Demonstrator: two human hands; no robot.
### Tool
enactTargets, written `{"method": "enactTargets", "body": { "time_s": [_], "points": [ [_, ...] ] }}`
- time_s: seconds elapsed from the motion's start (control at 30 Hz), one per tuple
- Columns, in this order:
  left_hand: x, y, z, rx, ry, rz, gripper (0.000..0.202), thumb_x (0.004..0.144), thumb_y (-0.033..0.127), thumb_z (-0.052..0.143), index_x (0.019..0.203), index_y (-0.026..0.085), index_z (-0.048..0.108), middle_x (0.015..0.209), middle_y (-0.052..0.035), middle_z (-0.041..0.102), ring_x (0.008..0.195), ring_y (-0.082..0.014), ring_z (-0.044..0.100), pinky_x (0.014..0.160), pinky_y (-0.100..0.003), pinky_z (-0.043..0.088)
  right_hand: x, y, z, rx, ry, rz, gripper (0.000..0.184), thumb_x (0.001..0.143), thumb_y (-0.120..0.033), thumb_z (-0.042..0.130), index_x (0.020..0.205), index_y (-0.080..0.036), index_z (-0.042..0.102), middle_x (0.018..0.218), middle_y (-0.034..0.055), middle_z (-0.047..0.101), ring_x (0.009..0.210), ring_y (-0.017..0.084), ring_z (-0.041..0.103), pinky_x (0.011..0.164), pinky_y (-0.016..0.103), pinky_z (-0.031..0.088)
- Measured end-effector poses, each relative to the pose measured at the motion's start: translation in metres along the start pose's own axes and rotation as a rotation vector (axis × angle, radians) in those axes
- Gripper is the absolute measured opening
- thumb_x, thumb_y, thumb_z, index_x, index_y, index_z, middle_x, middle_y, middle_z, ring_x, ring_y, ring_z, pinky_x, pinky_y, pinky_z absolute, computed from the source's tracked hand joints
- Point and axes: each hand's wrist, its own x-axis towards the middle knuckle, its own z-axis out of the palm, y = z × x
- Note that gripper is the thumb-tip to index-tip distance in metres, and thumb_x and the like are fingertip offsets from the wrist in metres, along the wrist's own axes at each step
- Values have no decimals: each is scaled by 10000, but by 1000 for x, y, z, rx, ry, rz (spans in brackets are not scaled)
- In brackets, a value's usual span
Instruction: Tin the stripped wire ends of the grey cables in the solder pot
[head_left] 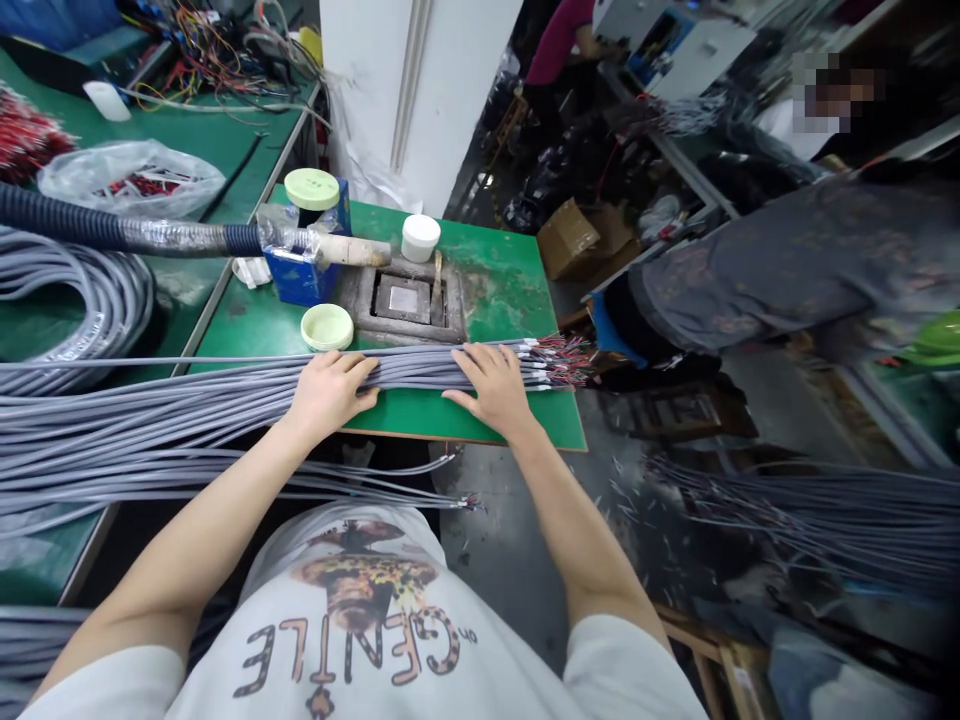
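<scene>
Long grey plastic cables run sideways under left hand and, nearer the wire ends, right hand. Either grip clenched? I can't tell.

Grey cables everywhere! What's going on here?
A person has both bare hands on a bundle of grey cables lying across a green table. The left hand and the right hand rest over it, the right one nearer the wire ends, where red shows. Beyond the bundle are a pale green dish, a white tub and a hose coming in from the left.
</scene>
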Motion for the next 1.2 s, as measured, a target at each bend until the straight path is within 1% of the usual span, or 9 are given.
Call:
{"method": "enactTargets", "body": {
  "time_s": [0.13,0.33,0.47,0.7,0.93,1.0,1.07,1.13,1.2],
  "points": [
    [-3,6,-3,-32,15,-9,297,834,274,550,1078,163,676,1066,-104,712,917,-265,634,830,-396,475,10,-3,5,7,4,-40,559,923,-490,444,1333,-113,495,1316,178,559,1207,297,470,1062,476,261],
    [-34,50,-2,-206,-20,116,281,900,192,447,1093,170,650,1105,-106,680,1001,-218,592,866,-363,452,32,14,3,39,-70,-159,392,950,-401,430,1207,-161,604,1125,119,667,999,245,554,979,424,328],
    [-47,66,6,-85,-92,-10,382,912,272,457,1242,105,555,1290,-167,577,1169,-286,499,948,-420,385,32,17,2,88,-55,-155,386,936,-403,459,1193,-163,619,1116,118,667,972,245,549,893,390,378],
    [-26,74,5,3,-248,-105,546,872,429,540,1268,57,490,1214,-213,562,1036,-311,540,817,-406,403,34,21,10,204,8,-115,405,910,-440,500,1125,-138,663,1074,125,682,957,246,555,856,378,432],
    [-3,78,5,-89,-400,-12,202,889,309,537,908,114,584,872,-123,601,852,-267,586,687,-357,415,12,-22,-52,444,100,40,325,864,-422,578,1051,-177,682,1095,138,674,1027,287,576,910,462,435],
    [-7,79,-2,-153,-366,11,215,921,316,476,887,126,569,843,-107,599,825,-247,579,683,-347,416,-14,-43,-73,761,-51,56,254,905,-389,522,865,-213,701,855,75,709,818,212,633,766,360,499],
    [-14,81,-13,-257,-314,24,235,944,329,427,872,144,553,821,-83,594,799,-218,568,686,-327,416,-39,-60,-79,1098,-449,-3,325,924,-402,479,768,-216,695,686,33,695,625,157,631,612,284,503],
    [-21,81,-23,-399,-289,58,232,950,336,418,857,164,543,806,-60,590,780,-190,559,685,-303,413,-58,-71,-71,1316,-514,216,335,891,-477,503,888,-201,693,711,47,713,558,149,625,531,270,499],
    [-28,80,-30,-547,-325,114,202,930,340,465,837,179,543,792,-38,589,753,-166,555,676,-280,408,-67,-77,-55,1471,-170,590,433,873,-561,467,969,-184,656,750,69,717,496,146,594,431,259,454]
  ]
}}
